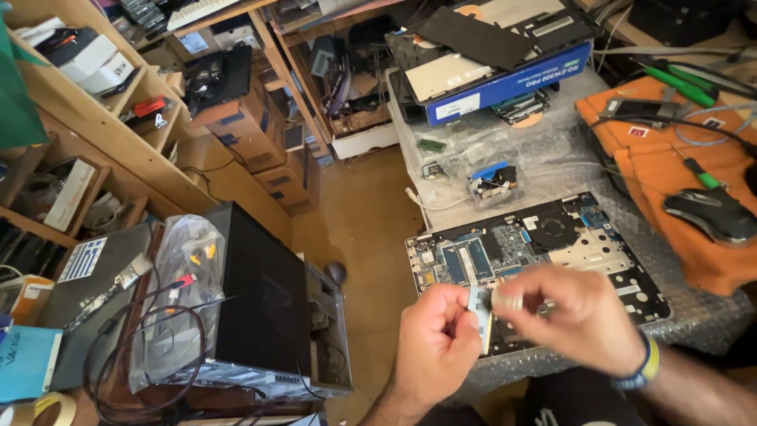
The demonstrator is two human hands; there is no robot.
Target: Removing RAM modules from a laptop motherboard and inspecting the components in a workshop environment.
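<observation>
Left of the opened laptop base with its bare blue circuit board stands one black desktop computer case, a coil of dark cable before it. In front of the laptop, above its near edge, two hands meet: the left hand and the right hand, fingers pressed together, both pinch one small pale flat part between fingertips. Right of the laptop, one orange cloth carries one grey computer mouse and three green-handled screwdrivers.

Bubble wrap glossy and bumpy; shelves bare wood; cloth matt.
</observation>
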